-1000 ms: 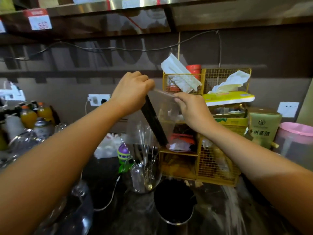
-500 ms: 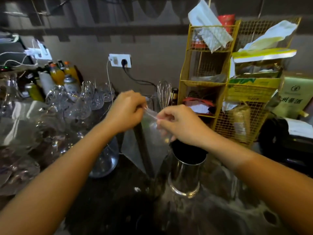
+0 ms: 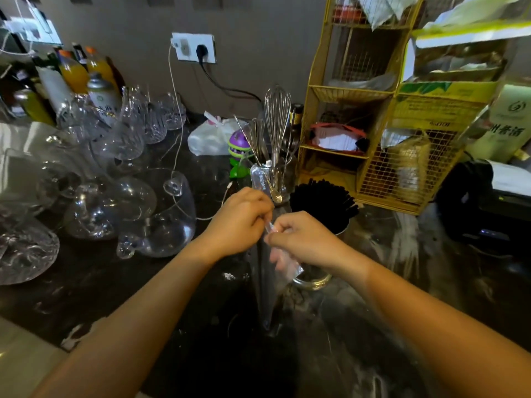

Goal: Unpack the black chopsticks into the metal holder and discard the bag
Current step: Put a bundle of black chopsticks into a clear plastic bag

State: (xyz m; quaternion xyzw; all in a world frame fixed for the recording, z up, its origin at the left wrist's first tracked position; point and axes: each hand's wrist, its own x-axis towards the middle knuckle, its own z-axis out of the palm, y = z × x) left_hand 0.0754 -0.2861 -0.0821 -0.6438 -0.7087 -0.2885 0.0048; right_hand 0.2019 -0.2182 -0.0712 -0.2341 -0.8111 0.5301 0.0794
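Lowered now, left hand [image 3: 238, 222] and right hand [image 3: 301, 239] pinch the crinkly clear bag [image 3: 273, 282] beside the metal holder [image 3: 316, 278].

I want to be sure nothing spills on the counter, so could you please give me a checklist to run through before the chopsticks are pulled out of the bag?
1. Both hands on the bag: ok. The left hand and right hand pinch the top of the clear bag.
2. Bag mouth open: cannot tell, the fingers hide it.
3. Chopsticks inside the bag: ok, a dark bundle shows through the plastic.
4. Metal holder within reach: ok, just behind the right hand.
5. Room in the holder: not ok, black chopsticks already crowd it.
6. Nearby breakables: not ok, a glass of utensils stands close behind.
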